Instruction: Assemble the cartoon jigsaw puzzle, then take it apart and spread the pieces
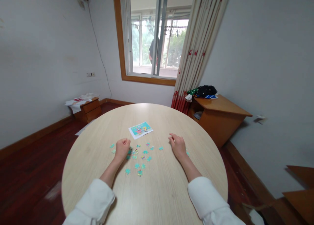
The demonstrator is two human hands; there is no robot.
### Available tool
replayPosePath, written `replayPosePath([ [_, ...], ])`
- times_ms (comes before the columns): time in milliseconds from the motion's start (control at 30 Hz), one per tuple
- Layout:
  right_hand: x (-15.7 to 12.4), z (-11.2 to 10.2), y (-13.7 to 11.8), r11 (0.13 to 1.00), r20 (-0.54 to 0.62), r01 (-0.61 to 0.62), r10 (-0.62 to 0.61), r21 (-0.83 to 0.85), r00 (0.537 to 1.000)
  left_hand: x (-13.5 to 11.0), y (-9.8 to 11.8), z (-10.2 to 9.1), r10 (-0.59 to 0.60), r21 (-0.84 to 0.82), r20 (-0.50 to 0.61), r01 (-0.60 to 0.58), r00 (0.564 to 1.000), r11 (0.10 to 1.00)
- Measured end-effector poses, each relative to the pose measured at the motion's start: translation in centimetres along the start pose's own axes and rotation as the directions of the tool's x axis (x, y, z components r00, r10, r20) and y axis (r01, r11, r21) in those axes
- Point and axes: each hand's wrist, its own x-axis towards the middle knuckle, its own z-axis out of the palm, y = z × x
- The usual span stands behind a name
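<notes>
My left hand (122, 148) rests on the round light-wood table (157, 192), curled into a loose fist at the left edge of several scattered turquoise puzzle pieces (142, 158). I cannot see anything in its fingers. My right hand (177, 145) lies knuckles up to the right of the pieces, fingers bent and close together. One piece (187, 154) peeks out by its wrist. A small picture card (140, 129) with a cartoon print lies beyond the pieces, towards the table's middle.
A wooden desk (220, 115) with dark clothes (204, 91) stands at the right, against the wall. A low wooden cabinet (88, 108) with papers is at the left. A window (157, 35) with a curtain (200, 45) faces me; a person stands outside it.
</notes>
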Motion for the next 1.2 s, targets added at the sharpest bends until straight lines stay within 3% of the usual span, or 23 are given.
replayPosePath([
  [267, 0.9, 1.8, -3.8, 0.996, 0.107, 0.071, -0.066, -0.044, 0.992, 0.0, -0.2, 0.1, -0.003, 0.005, -0.001, 0.003, 1.000, 1.000],
  [467, 1.1, 2.5, -4.0, 0.987, 0.212, 0.098, -0.069, -0.130, 0.975, 0.0, 0.0, 0.0, -0.007, 0.000, -0.003, 0.007, 1.000, 1.000],
  [733, 0.5, 2.1, -4.3, 0.989, 0.246, 0.101, -0.071, -0.112, 0.967, 0.0, 0.2, 0.0, -0.019, -0.005, -0.003, 0.019, 1.000, 1.000],
  [867, 0.3, 1.0, -3.8, 0.993, 0.127, 0.094, -0.084, -0.074, 0.988, 0.1, 0.1, -0.1, -0.018, -0.014, 0.000, 0.018, 1.000, 1.000],
  [1000, 0.0, -0.9, -1.9, 0.995, -0.002, -0.013, 0.013, -0.096, 1.000, 0.1, 0.0, -0.2, 0.000, -0.005, -0.007, 0.000, 1.000, 1.000],
  [1200, -1.1, -2.1, 0.3, 0.976, 0.157, -0.141, 0.167, -0.167, 0.973, 0.1, 0.2, -0.1, -0.006, 0.009, -0.008, 0.006, 1.000, 1.000],
])
